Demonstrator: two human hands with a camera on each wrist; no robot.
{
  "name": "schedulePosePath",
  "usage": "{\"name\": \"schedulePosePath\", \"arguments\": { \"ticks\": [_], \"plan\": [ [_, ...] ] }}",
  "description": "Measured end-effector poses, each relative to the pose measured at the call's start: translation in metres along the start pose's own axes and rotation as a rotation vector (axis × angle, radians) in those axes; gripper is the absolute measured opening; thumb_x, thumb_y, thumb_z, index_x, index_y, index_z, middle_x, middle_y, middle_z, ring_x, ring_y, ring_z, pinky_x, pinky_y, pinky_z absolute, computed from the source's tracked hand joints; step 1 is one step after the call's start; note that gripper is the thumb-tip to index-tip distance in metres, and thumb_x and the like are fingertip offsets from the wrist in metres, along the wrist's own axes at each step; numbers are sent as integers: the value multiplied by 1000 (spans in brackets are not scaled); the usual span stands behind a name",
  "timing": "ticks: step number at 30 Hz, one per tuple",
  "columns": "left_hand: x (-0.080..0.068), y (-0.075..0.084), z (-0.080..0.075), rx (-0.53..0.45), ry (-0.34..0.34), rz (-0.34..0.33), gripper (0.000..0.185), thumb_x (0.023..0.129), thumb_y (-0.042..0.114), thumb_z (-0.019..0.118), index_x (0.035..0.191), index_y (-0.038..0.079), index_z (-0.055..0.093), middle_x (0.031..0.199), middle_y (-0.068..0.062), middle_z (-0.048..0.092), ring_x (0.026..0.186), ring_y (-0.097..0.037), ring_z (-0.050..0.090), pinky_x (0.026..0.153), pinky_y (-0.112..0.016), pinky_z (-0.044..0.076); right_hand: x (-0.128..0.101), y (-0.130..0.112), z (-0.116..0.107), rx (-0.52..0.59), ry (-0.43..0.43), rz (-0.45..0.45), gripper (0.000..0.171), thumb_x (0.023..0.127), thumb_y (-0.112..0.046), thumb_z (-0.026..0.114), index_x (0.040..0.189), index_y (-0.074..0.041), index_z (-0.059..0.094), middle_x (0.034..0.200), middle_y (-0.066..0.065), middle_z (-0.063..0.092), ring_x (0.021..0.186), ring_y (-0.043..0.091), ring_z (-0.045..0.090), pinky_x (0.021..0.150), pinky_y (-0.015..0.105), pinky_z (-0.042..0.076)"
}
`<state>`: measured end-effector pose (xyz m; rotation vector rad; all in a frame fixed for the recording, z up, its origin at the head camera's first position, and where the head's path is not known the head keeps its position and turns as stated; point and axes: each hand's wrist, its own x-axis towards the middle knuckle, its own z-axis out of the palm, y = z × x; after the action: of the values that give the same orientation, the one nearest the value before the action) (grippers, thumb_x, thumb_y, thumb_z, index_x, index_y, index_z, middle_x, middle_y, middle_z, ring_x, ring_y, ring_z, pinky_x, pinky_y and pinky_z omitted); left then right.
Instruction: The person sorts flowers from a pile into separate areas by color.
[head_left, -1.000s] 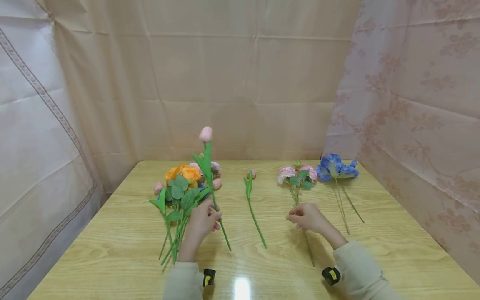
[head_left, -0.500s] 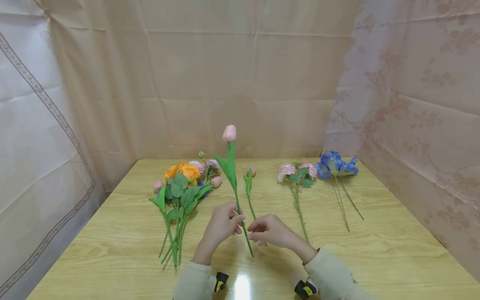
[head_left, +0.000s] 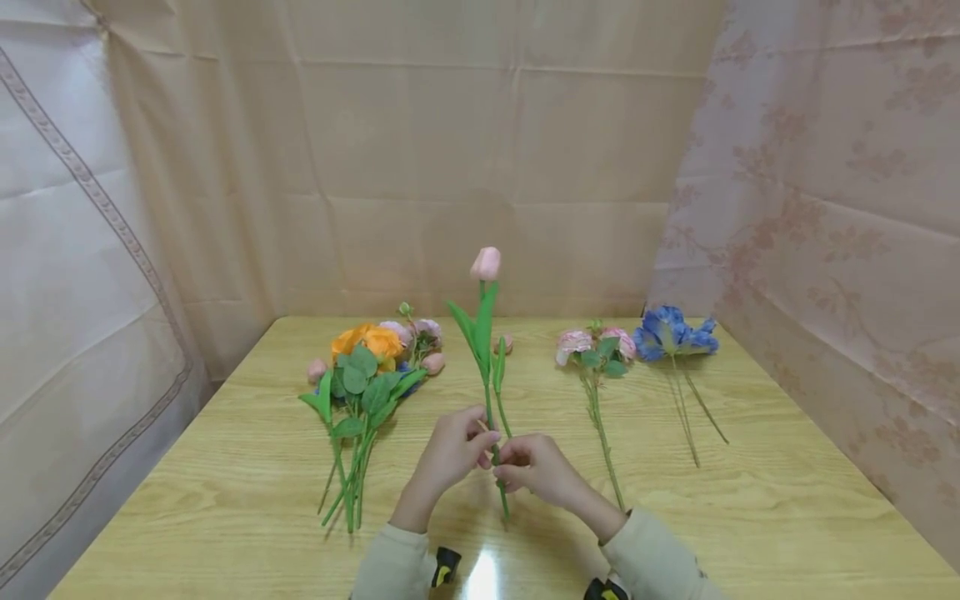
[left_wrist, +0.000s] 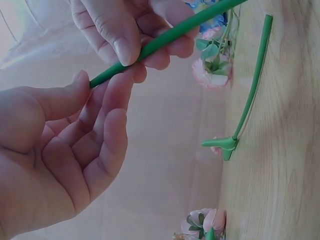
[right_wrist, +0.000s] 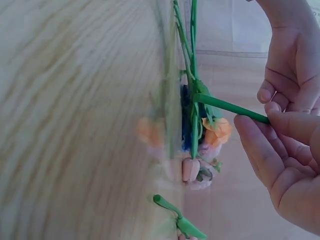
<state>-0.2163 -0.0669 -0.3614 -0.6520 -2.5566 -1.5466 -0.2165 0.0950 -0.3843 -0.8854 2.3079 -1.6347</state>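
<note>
A pink tulip (head_left: 487, 265) with green leaves stands nearly upright over the middle of the table. My left hand (head_left: 452, 451) pinches its green stem (left_wrist: 175, 33) between thumb and fingers. Just below, my right hand (head_left: 542, 472) pinches the same stem, thumb against forefinger, as the right wrist view also shows. The stem's lower end pokes out under both hands. Behind the held flower lies a second tulip (head_left: 499, 372) on the table, its stem partly hidden by my right hand.
To the left lies a bunch (head_left: 367, 392) of orange, pink and blue flowers with crossed stems. On the right are a pink flower spray (head_left: 597, 358) and blue flowers (head_left: 672, 335) on the wooden table (head_left: 247, 467). Cloth curtains (head_left: 480, 150) hang behind.
My left hand has carried the tulip right, from beside the bunch to the table's middle. My right hand has come left from the pink spray and taken hold of the tulip's stem.
</note>
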Motion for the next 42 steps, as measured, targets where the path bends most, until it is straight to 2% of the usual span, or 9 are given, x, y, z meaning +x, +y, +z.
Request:
{"name": "schedulePosePath", "arguments": {
  "ticks": [5, 12, 16, 18, 22, 25, 30, 35, 42],
  "plan": [
    [0, -1, 1, 20, 2, -20, 7, 87, 4, 56, 82, 0, 57, 65, -6, 60, 49, -19, 58, 41, -20, 38, 0, 2, 2, 1, 18, 17, 6, 83, 6, 57, 79, 11, 58, 72, 16, 58, 63, 32, 60, 54, 29, 52],
    [-1, -2, 0, 43, 0, -59, 14, 89, 9, 55, 92, -4, 58, 67, -7, 60, 49, -15, 57, 45, -24, 44, -1, -4, -1, -65, 36, 48, 5, 83, 8, 56, 79, 11, 57, 68, 13, 56, 60, 32, 59, 53, 29, 52],
    [-1, -3, 1, 45, -16, -57, 14, 89, 10, 55, 93, -4, 58, 67, -10, 60, 47, -15, 56, 45, -25, 44, 0, -2, -4, -116, 56, 69, 6, 82, 9, 55, 76, 10, 57, 63, 9, 55, 56, 32, 59, 51, 31, 51],
    [-1, -3, 1, 45, -30, -58, 15, 89, 10, 55, 93, -4, 59, 67, -10, 59, 47, -16, 56, 45, -25, 44, 2, 7, -6, -132, 64, 93, 7, 81, 7, 56, 74, 8, 57, 60, 5, 55, 52, 30, 59, 49, 32, 51],
    [-1, -5, 2, 47, -59, -61, 15, 89, 11, 55, 93, -3, 59, 65, -8, 59, 49, -21, 57, 43, -25, 43, 2, 11, -7, -104, 75, 161, 10, 80, 8, 56, 70, 7, 56, 56, 5, 55, 48, 27, 59, 48, 35, 51],
    [-1, -5, 3, 53, -73, -57, 14, 88, 11, 56, 92, -2, 59, 65, -8, 59, 50, -24, 58, 42, -24, 41, 3, 13, -8, -59, 79, 207, 11, 80, 9, 56, 69, 8, 56, 56, 5, 55, 46, 20, 58, 47, 33, 51],
    [-2, -6, 5, 58, -85, -52, 12, 88, 11, 57, 89, -1, 59, 66, -10, 58, 50, -24, 58, 42, -24, 42, 6, 20, -9, -50, 75, 263, 14, 80, 9, 57, 67, 7, 55, 55, 4, 54, 45, 12, 55, 46, 30, 50],
    [-3, -5, 4, 67, -91, -52, 14, 88, 12, 56, 91, -1, 59, 66, -9, 58, 51, -24, 58, 42, -24, 41, 9, 28, -11, -45, 68, 329, 13, 81, 7, 58, 69, 7, 55, 54, 5, 54, 45, 11, 54, 47, 30, 50],
    [-3, -5, 4, 80, -101, -44, 14, 88, 14, 56, 90, 0, 59, 66, -8, 58, 48, -16, 55, 42, -23, 40, 12, 32, -13, -26, 51, 397, 10, 82, 7, 57, 72, 9, 58, 55, 7, 56, 45, 13, 56, 48, 31, 51]
  ]
}}
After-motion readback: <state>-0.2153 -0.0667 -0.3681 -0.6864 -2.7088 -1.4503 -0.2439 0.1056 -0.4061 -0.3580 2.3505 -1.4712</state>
